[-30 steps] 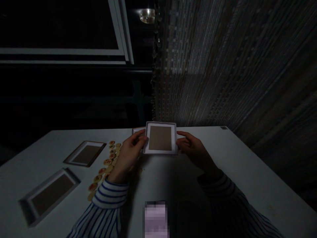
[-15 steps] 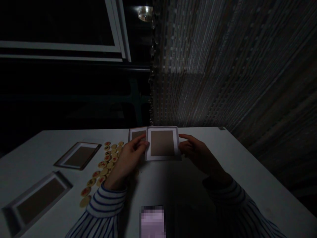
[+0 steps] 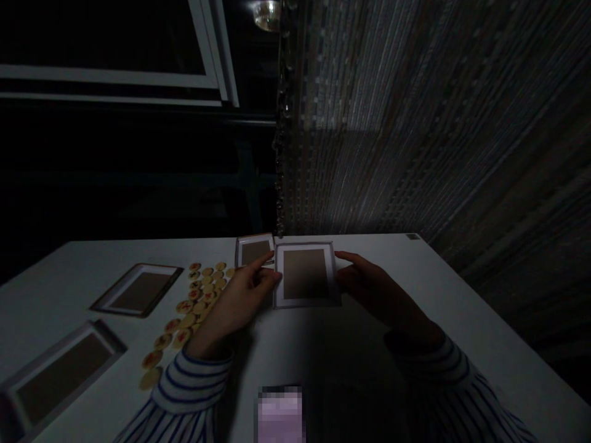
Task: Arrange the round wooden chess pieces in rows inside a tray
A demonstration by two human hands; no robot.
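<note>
A shallow square box part (image 3: 305, 274) with a pale rim and brown inside is held between my two hands over the white table. My left hand (image 3: 240, 301) grips its left edge with thumb and fingers. On its right edge, my right hand (image 3: 369, 280) has the index finger stretched along the side and the other fingers curled. A second box part (image 3: 255, 253) lies just behind my left fingertips. Round wooden pieces (image 3: 194, 294), some with red or dark marks, are spread to the left of my left hand.
Two more open box parts lie at the left, one farther back (image 3: 138, 290) and one nearer (image 3: 64, 375). A blurred pinkish object (image 3: 280, 415) is at the near edge. Behind the white table (image 3: 443, 295) hangs a string curtain (image 3: 351, 154).
The held box part has come slightly nearer, with both hands still on it. More of the box part behind it shows. The view has shifted a little.
</note>
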